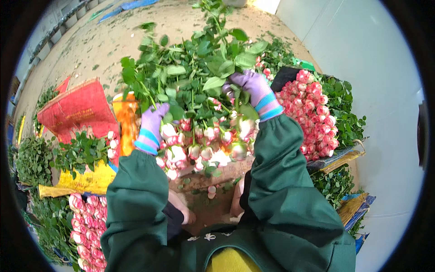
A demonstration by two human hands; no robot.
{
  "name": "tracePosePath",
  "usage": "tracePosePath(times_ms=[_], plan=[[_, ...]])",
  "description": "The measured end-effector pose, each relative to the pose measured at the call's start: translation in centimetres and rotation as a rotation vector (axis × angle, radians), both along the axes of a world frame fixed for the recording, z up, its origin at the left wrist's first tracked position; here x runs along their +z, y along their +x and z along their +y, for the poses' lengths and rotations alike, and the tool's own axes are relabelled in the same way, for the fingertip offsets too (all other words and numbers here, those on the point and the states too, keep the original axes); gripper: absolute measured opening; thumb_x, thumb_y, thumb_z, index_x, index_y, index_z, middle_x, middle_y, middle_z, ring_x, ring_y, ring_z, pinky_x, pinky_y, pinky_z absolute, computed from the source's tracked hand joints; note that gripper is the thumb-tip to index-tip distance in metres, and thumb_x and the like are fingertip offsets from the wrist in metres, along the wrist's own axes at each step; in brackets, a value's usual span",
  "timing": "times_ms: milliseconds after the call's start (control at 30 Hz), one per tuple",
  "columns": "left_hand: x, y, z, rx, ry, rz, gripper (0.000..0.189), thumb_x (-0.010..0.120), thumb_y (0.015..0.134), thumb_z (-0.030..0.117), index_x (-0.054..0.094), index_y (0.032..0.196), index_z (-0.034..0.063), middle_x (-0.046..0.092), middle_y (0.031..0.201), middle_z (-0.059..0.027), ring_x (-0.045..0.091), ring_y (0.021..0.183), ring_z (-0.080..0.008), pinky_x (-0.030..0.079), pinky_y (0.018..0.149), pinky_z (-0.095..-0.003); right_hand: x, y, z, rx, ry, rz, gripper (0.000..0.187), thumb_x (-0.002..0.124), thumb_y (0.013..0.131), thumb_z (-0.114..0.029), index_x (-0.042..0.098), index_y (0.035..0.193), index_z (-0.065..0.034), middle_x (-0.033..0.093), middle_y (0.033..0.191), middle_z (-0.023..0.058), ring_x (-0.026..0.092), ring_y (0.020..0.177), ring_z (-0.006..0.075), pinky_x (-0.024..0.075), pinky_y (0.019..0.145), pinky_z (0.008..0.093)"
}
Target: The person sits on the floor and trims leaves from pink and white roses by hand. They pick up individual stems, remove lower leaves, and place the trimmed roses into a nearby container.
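Both my hands wear lilac knit gloves with blue-striped cuffs. My left hand [151, 125] pinches a rose stem [146, 91]; a white rose with pink edges [169, 133] lies beside the fingers. Over the right side of the pile, my right hand [252, 85] closes around leafy rose stems [222, 61], its fingertips partly hidden by leaves. Their blooms seem to hang below that hand, blurred. Between the hands spreads a heap of loose roses [193, 78], leaves pointing away from me and pink-edged white blooms [206, 153] towards me.
At right, a stacked bundle of pink roses [314, 115] lies near a pale wall [367, 102]. More pink roses [88, 227] stand lower left. Red sheeting [78, 108], an orange wrapper [126, 122] and a yellow sheet [85, 178] lie left. Leaf scraps litter the floor [112, 44].
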State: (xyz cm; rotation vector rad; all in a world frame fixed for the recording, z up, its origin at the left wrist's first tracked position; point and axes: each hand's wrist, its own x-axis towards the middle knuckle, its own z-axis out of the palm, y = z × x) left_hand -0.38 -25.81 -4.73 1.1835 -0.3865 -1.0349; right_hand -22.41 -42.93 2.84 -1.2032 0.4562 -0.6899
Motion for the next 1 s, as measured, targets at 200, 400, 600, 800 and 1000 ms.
tracePosePath(times_ms=[200,400,600,800,1000], plan=[[-3.9,1.6,-1.2,0.262,0.449,-0.913,0.064,0.065,0.073,0.038,0.046,0.116,-0.0042,0.057,0.104,-0.0227,0.054,0.099,-0.0322,0.042,0.084,-0.0354,-1.0,2.0,1.0,-0.034,0.008,-0.114,0.033,0.058,0.08,-0.003,0.049,0.111,0.004,0.06,0.098,0.0109,0.06,0.082,0.0191,0.0505,0.073,0.0297],[1.2,-6.4,-0.5,-0.38,0.089,-0.219,0.047,0.059,0.082,0.028,0.045,0.12,0.0043,0.059,0.099,-0.0053,0.057,0.081,-0.0107,0.044,0.063,-0.0218,-3.4,4.3,1.6,-0.086,0.114,-0.095,0.044,0.061,0.077,0.001,0.045,0.118,0.0066,0.058,0.104,0.0086,0.056,0.084,0.0141,0.0457,0.077,0.0252],[1.5,-9.0,-1.2,-0.515,0.245,-0.386,0.027,0.066,0.078,0.03,0.057,0.081,0.0053,0.054,0.065,0.0027,0.049,0.056,-0.0048,0.04,0.05,-0.0187,-3.4,3.9,2.5,-0.24,-0.124,0.145,0.045,0.063,0.078,-0.007,0.046,0.119,0.0045,0.059,0.103,0.0057,0.056,0.083,0.0101,0.0465,0.073,0.022],[2.7,-9.2,-0.6,-0.483,0.048,-0.176,0.026,0.065,0.079,0.026,0.06,0.09,0.0029,0.053,0.069,0.0039,0.047,0.061,-0.0044,0.04,0.053,-0.0194,-1.1,1.9,2.2,-0.154,-0.052,0.211,0.041,0.067,0.076,-0.015,0.053,0.11,0.0018,0.062,0.088,0.0039,0.057,0.063,0.0076,0.0424,0.046,0.0211],[7.0,-7.7,0.7,-0.601,-0.031,-0.131,0.032,0.056,0.084,0.021,0.054,0.106,-0.0022,0.056,0.065,-0.0021,0.048,0.051,-0.0064,0.038,0.045,-0.0191,-2.5,1.6,-0.3,-0.191,0.044,0.042,0.029,0.067,0.075,-0.014,0.057,0.098,0.0014,0.06,0.071,0.003,0.051,0.046,0.0091,0.0395,0.036,0.0229]])
